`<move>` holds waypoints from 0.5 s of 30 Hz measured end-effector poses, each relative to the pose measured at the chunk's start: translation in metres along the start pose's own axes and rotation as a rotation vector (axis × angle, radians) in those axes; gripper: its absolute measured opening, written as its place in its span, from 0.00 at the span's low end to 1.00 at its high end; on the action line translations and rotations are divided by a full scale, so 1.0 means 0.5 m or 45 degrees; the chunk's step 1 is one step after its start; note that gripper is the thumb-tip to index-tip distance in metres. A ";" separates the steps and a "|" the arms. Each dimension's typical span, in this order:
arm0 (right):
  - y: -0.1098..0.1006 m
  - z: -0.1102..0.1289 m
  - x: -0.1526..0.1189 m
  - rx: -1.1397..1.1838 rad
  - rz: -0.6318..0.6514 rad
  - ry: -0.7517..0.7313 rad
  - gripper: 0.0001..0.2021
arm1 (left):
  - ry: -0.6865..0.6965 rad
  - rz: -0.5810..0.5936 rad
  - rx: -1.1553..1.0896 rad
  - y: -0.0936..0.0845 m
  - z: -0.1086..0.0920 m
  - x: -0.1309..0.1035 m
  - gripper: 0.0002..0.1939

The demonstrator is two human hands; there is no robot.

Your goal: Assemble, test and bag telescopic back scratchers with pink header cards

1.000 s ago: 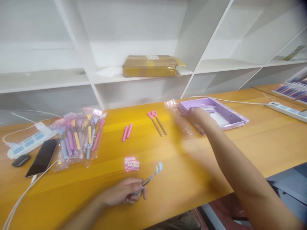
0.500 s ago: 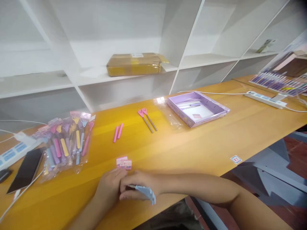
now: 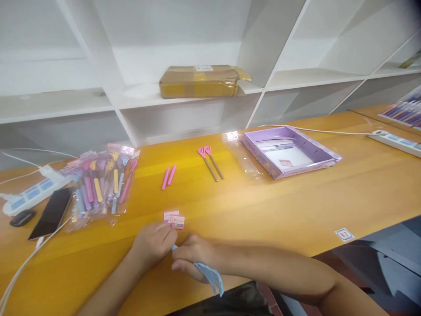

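Observation:
My right hand (image 3: 195, 256) is closed around a blue hand-shaped scratcher (image 3: 211, 275), whose fingered head sticks out below it. Beside it, my left hand (image 3: 154, 243) is closed near a short blue end that shows between both hands; what its fingers hold is hidden. Just above the hands lie two overlapping pink cards (image 3: 176, 221). Farther back on the table rest two pink handle tubes (image 3: 169, 177) and two metal rods with pink hand-shaped heads (image 3: 211, 162). Bagged scratchers (image 3: 98, 184) in several colours lie at the left.
A purple tray (image 3: 315, 166) holding thin rods and a card sits at the back right. A phone (image 3: 52, 213), mouse (image 3: 23, 217) and power strip (image 3: 33, 193) are at left. A cardboard box (image 3: 197, 83) is on the shelf.
My hands have drawn slightly apart, showing a blue end between them. The blue head has tipped further down. The whole view has shifted, moving the back-right tray rightward in the picture.

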State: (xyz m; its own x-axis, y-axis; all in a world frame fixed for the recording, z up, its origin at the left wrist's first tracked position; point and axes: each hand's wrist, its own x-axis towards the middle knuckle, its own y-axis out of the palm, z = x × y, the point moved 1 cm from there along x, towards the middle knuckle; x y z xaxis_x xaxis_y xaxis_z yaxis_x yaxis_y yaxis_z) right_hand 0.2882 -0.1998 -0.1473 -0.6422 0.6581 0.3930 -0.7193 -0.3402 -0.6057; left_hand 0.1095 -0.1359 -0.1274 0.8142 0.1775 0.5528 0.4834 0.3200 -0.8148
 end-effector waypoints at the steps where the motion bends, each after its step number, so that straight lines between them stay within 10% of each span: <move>1: 0.002 -0.001 0.000 -0.033 0.004 -0.005 0.25 | 0.017 -0.012 -0.003 -0.002 0.004 0.002 0.20; 15: 0.015 -0.026 0.008 0.121 -0.130 0.067 0.21 | 0.069 0.034 -0.036 -0.002 0.045 0.019 0.19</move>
State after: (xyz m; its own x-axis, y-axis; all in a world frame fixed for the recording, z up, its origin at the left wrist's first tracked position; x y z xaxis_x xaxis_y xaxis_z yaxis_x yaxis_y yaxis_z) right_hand 0.2838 -0.1909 -0.1592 -0.5513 0.7262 0.4107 -0.8036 -0.3299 -0.4954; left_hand 0.1093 -0.1138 -0.1174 0.8426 0.1350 0.5214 0.4698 0.2891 -0.8341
